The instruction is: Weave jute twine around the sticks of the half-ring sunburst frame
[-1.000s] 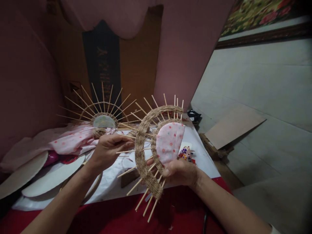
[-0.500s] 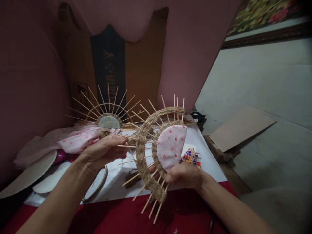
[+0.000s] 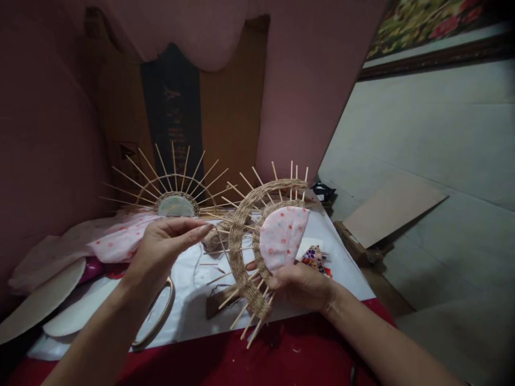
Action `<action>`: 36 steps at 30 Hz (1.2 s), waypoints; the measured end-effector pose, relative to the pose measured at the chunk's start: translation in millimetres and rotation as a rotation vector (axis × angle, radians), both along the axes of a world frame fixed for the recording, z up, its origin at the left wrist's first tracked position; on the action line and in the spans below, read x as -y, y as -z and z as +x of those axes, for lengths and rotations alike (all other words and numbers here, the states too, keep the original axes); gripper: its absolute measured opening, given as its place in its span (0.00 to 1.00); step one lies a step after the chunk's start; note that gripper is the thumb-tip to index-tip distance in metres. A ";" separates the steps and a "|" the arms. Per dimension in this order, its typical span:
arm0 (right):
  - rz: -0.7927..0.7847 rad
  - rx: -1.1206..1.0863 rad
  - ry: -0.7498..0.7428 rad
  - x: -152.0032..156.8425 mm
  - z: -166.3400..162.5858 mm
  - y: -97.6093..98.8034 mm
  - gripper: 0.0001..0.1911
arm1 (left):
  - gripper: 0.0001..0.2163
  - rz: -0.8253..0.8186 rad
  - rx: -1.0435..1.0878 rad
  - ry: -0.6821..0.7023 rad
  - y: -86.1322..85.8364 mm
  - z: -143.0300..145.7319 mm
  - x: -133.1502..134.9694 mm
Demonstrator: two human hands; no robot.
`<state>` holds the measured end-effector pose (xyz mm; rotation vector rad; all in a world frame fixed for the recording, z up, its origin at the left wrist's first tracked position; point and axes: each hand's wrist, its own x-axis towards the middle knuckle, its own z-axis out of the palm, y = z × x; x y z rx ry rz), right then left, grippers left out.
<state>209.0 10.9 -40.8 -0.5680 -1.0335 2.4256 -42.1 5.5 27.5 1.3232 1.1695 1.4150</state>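
My right hand (image 3: pixel 303 287) grips the lower edge of a half-round woven piece (image 3: pixel 240 254), its thumb in front near the pink dotted fabric centre (image 3: pixel 284 236). Thin wooden sticks fan out from that centre, and two bands of brown twine run through them. To the left of the outer band, my left hand (image 3: pixel 173 238) pinches a thin strand of twine (image 3: pixel 220 236) between thumb and fingertips. The strand leads toward the woven band. A ball of twine (image 3: pixel 217 238) lies on the table behind, partly covered by the sticks.
A second stick fan (image 3: pixel 177 205) stands at the back against a cardboard box (image 3: pixel 233 107). Pink dotted cloth (image 3: pixel 115 241), pale boards (image 3: pixel 44 300) and a wooden hoop (image 3: pixel 171 300) lie on the left. Flowered fabric (image 3: pixel 314 257) sits behind my right hand.
My left hand has turned and drawn slightly left, away from the sticks, holding the twine. The woven piece has tilted a little and its lower end has risen.
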 end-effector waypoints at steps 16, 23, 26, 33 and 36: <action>0.004 0.075 -0.073 5.6 -1.9 6.1 0.15 | 0.02 0.742 -0.957 -0.148 -4.8 -2.8 7.0; 0.074 -0.050 -0.206 5.6 3.7 0.3 0.20 | 0.02 0.434 -0.567 -0.116 -14.7 -15.4 8.5; 0.112 -0.074 -0.224 6.9 3.2 -2.5 0.24 | 0.02 0.258 -0.378 -0.006 -14.5 -10.3 8.3; 0.165 -0.075 -0.206 9.2 0.8 -6.9 0.25 | 0.04 -0.016 -0.169 0.221 -1.5 6.4 1.3; 0.155 -0.059 -0.222 8.6 1.5 -8.0 0.25 | 0.07 -0.030 -0.150 0.151 0.4 3.3 -1.3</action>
